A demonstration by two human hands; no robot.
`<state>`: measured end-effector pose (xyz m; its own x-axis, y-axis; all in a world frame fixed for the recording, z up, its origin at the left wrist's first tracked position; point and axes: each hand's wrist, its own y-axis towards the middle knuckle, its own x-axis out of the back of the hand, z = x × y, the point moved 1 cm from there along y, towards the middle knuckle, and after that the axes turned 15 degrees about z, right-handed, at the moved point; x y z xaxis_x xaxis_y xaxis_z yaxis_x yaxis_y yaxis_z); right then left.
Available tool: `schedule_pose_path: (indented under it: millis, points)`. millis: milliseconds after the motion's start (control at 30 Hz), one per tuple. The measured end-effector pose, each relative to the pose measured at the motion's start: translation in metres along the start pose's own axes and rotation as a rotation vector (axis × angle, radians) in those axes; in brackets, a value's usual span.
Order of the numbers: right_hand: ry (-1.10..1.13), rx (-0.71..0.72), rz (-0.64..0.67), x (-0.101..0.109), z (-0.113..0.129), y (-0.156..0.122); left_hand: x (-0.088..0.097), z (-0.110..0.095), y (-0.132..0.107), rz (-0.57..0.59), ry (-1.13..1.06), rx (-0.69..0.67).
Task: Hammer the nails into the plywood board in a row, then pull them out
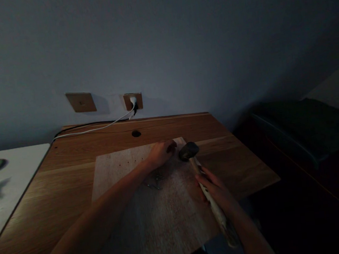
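My right hand (pixel 214 185) grips a hammer (pixel 216 211) by its pale wooden handle. The dark hammer head is just right of my left hand (pixel 161 153), over the far right part of a flat wooden board (pixel 166 212). My left hand rests near the board's far edge with its fingers curled together; whatever is between the fingertips is too dark to make out. Beside my left wrist, several loose nails (pixel 155 181) lie in a small heap on the board. A row of small dark dots (pixel 127 162) runs along the board's far left part.
The board lies on a wooden desk (pixel 236 156) against a wall. Behind it, a white cable (pixel 97 129) and a black one run from a wall socket (pixel 138 100). A white surface (pixel 19 167) adjoins on the left. A dark padded object (pixel 306 129) stands on the right.
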<state>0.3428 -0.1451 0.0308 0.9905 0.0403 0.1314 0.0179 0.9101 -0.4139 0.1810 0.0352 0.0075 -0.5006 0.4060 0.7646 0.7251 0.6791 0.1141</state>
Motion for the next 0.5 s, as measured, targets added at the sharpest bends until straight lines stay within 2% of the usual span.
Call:
schedule_pose_path:
  millis: [167,367,500]
  points:
    - [-0.185,0.031,0.074,0.001,0.007,0.011,-0.002,0.003,0.0,0.005,-0.04,0.007]
    - [-0.172,0.078,0.033,0.001,0.014,0.018,0.001,0.003,0.002,-0.009,0.023,0.035]
    - [-0.146,0.121,0.006,-0.003,0.021,0.021,0.003,0.002,0.002,0.025,0.069,0.056]
